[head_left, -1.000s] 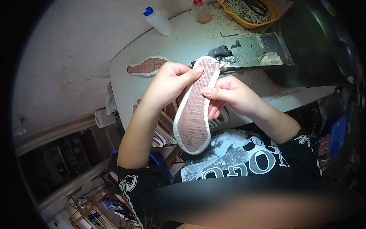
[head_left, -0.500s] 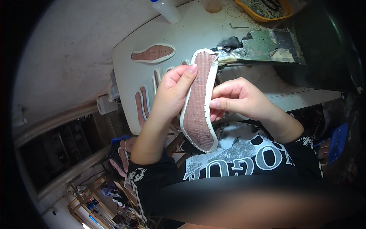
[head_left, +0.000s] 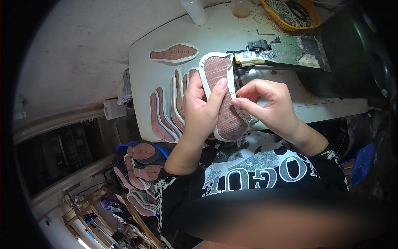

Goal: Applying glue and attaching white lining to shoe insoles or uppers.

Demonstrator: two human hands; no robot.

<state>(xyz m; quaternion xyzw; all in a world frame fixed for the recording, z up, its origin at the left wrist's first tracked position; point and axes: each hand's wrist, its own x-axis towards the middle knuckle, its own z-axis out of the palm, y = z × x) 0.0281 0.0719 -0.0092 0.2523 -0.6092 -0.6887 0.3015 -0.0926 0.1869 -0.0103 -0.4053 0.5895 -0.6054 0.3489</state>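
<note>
A pinkish-brown shoe insole [head_left: 230, 119] with a pleated white edge strip is held up in front of my chest, tilted, its upper end beside the machine's working end. My left hand [head_left: 201, 106] grips it from the left, thumb flat across its face and fingers behind. At the right edge, my right hand [head_left: 271, 101] pinches the white strip between thumb and forefinger. Further insoles stand on edge in a row [head_left: 159, 114] on the table to the left, and one insole [head_left: 175, 53] lies flat behind them.
A green machine arm [head_left: 296, 52] reaches in from the right over the white table [head_left: 153, 74]. An orange basket [head_left: 290, 28] of cords, a clear bottle [head_left: 195, 13] and a hex key [head_left: 265, 34] are at the back. Lower left, a blue tub [head_left: 163, 150] holds stacked insoles.
The insole has turned slightly and come up, its lower end shifting right. My left thumb now lies further across its face, and my right hand has moved up along the edge.
</note>
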